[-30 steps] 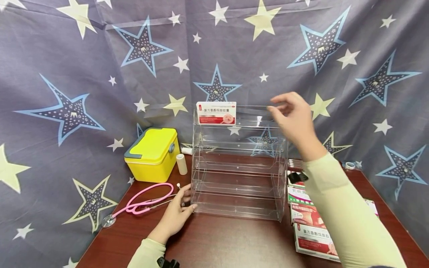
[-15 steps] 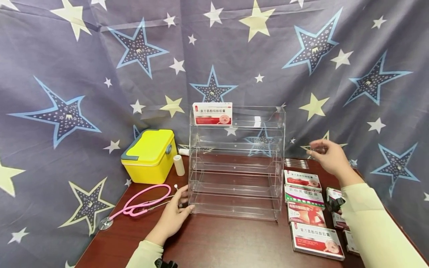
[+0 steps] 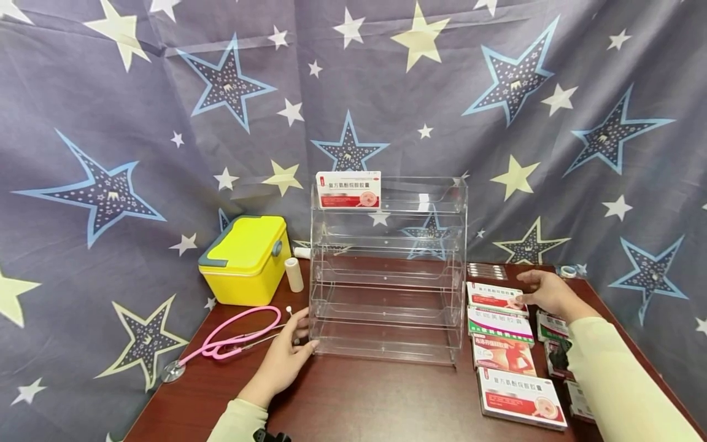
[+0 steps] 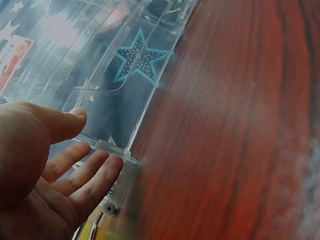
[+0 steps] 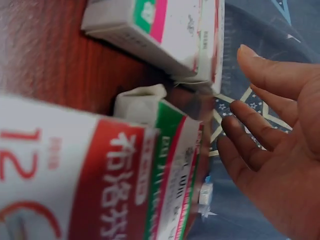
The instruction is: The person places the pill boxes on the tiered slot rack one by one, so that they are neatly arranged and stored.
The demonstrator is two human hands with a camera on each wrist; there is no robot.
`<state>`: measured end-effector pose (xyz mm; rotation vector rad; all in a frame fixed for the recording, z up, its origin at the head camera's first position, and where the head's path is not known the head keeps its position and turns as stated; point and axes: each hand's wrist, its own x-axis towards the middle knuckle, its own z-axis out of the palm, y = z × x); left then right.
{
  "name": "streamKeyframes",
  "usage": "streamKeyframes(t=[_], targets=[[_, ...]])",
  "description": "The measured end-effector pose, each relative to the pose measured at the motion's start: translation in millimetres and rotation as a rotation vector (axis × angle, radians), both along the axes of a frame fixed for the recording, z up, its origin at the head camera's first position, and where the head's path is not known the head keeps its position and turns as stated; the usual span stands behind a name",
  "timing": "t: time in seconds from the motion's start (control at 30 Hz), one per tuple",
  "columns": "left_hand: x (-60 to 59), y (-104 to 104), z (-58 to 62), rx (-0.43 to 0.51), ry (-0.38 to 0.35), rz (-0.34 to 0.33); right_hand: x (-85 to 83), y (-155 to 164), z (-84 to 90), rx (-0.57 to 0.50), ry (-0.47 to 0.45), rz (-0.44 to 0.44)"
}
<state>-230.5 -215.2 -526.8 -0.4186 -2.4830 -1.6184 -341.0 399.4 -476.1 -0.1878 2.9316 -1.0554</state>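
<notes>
- A grey-blue star-printed cloth (image 3: 138, 123) hangs behind and down both sides, closing off the room; nothing of the walls shows past it.
- The dark red wood-grain desk (image 3: 375, 399) carries everything; its near edge is cut off at the bottom of the head view.
- A clear acrylic rack (image 3: 386, 270) with stepped tiers stands upright mid-desk, with one red-and-white box (image 3: 348, 189) on the top tier at its left end. How many tiers it has is hard to count through the glare.
- A yellow case (image 3: 245, 258) with a grey handle sits left of the rack, a small white roll (image 3: 294, 274) standing between them.
- A column of medicine boxes (image 3: 505, 350) lies flat to the right of the rack; more boxes beyond it are partly hidden by the pale green sleeve.
- A pink stethoscope (image 3: 232, 334) curls on the desk at the left, near the left hand.
- The left hand (image 3: 287, 356) lies open with straight fingers (image 4: 92, 175) against the rack's lower left corner, holding nothing.
- The right hand (image 3: 547, 291) is at the farthest box (image 3: 494, 296) of the column, fingers (image 5: 260, 135) loosely spread; whether they touch the box I cannot tell.
- Small items by the far right corner are too small to make out.
</notes>
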Motion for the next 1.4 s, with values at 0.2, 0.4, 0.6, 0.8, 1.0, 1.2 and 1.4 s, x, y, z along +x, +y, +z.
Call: streamKeyframes(t=[0.2,0.4,0.6,0.8,1.0,1.2,1.4], targets=[[0.7,-0.2,-0.6,0.009,-0.01,0.003,-0.7,3.7,-8.0,-0.007,-0.052,0.035],[2.1,-0.4,1.5,0.013,-0.019,0.007,-1.9,6.3,-11.0,-0.007,-0.063,0.055],[2.0,-1.2,0.9,0.013,-0.021,0.008,-1.8,3.5,-11.5,-0.005,-0.079,0.065],[1.4,-1.8,-0.5,0.006,-0.015,0.004,-1.1,1.4,-12.8,-0.034,-0.102,0.082],[0.8,-1.7,-0.7,0.004,-0.016,0.007,-1.3,-0.6,-12.5,0.0,-0.087,0.08],[0.7,-1.3,-0.9,0.008,-0.017,0.002,1.2,0.1,-13.9,-0.032,-0.078,0.085],[0.5,-0.9,-1.0,0.012,-0.018,0.005,4.6,-0.1,-12.1,-0.032,-0.039,0.068]])
